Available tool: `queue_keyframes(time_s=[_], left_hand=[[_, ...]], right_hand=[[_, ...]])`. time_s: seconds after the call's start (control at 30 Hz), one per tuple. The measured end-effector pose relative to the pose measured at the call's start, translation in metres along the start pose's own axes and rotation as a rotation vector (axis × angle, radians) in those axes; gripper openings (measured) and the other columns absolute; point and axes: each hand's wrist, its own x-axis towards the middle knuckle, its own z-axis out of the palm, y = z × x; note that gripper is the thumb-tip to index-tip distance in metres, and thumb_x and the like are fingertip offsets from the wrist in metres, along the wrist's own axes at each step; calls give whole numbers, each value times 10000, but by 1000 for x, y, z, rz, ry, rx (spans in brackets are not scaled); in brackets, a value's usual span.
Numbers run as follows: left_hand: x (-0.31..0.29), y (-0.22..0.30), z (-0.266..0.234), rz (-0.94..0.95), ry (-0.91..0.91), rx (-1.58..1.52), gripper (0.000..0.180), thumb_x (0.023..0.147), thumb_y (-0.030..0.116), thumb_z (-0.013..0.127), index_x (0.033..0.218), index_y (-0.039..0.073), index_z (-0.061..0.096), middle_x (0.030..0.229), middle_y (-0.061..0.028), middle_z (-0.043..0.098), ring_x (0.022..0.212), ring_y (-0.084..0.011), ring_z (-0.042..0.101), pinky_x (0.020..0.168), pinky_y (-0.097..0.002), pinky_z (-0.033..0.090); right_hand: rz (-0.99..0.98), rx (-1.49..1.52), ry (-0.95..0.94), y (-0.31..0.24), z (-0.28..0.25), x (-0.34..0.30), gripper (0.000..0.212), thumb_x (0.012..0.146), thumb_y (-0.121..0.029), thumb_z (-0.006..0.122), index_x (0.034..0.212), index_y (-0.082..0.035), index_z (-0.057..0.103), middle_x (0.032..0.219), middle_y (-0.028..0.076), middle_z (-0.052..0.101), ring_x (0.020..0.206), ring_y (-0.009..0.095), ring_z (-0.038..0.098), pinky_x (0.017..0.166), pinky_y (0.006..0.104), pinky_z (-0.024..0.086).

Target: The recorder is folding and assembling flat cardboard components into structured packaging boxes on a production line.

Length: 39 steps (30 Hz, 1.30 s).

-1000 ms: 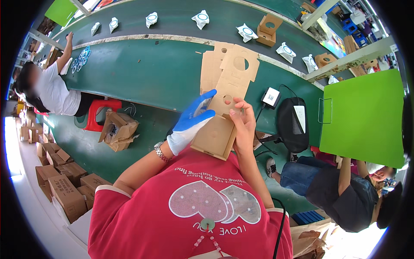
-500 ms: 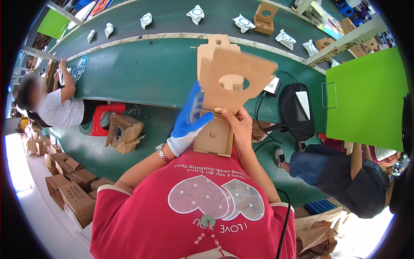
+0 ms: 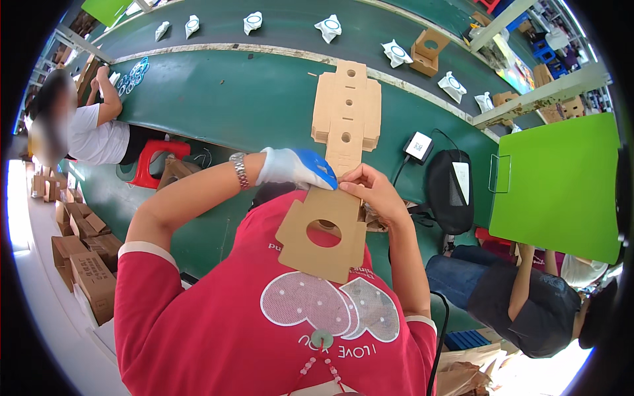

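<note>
Close to my chest is a brown cardboard box (image 3: pixel 300 228), partly folded, its flap with a large round hole lying toward me. My left hand (image 3: pixel 300 170), in a blue and white glove, pinches the far edge of this piece. Right beside it, my bare right hand (image 3: pixel 376 193) grips the same edge between thumb and fingers. The hands nearly touch, and they hide part of the fold. Just beyond them on the green table (image 3: pixel 231 105) lies a stack of flat cardboard blanks (image 3: pixel 363 115) with small round holes.
Right of the stack are a white square device (image 3: pixel 419 146) with a cable and a black mesh bag (image 3: pixel 449 188). White-wrapped items (image 3: pixel 328 28) and an open cardboard box (image 3: pixel 429 51) line the far belt. A person (image 3: pixel 92 119) sits left; another (image 3: pixel 528 294) is by the green board (image 3: pixel 555 188).
The box has turned over, so its holed flap, upright before, now lies toward my chest. My left hand has moved from the box's side to its far edge, beside the right hand.
</note>
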Motion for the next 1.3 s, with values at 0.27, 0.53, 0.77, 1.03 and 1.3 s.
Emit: queue_keyframes(time_s=[0.27,0.53,0.77,1.03,1.3], left_hand=[[13,-9,-7,-49,50,-174,479,849,379,777,1210,78,688,1080,-27,693,934,-116,624,802,-270,506],[45,-23,-49,97,346,152,415,973,366,604,1273,80,619,1231,-67,652,1112,-216,630,980,-349,488],[26,-138,-11,367,790,60,951,837,32,765,1585,56,177,1625,-140,255,1496,-276,253,1200,-410,241],[114,-36,-5,663,897,393,1177,632,508,898,1513,16,292,1517,-209,363,1392,-363,395,1190,-462,253],[121,-66,-21,584,869,564,988,652,604,841,1378,47,470,1339,-127,559,1262,-334,521,1170,-456,244]], right_hand=[[82,123,36,-9,-2,10,353,804,-247,825,1010,-12,660,929,24,679,901,95,625,818,257,494],[-30,-325,96,8,-22,55,383,787,-360,794,812,11,705,595,34,597,599,150,500,608,340,455],[-217,-762,1025,90,-4,96,234,823,-151,744,959,28,677,1105,162,542,989,362,573,822,460,496],[-192,-697,1033,82,-3,101,229,782,-139,757,905,40,684,968,162,564,839,378,617,731,456,501],[-44,-657,926,79,-21,104,256,762,-149,778,882,29,640,987,171,587,856,374,635,754,456,501]])
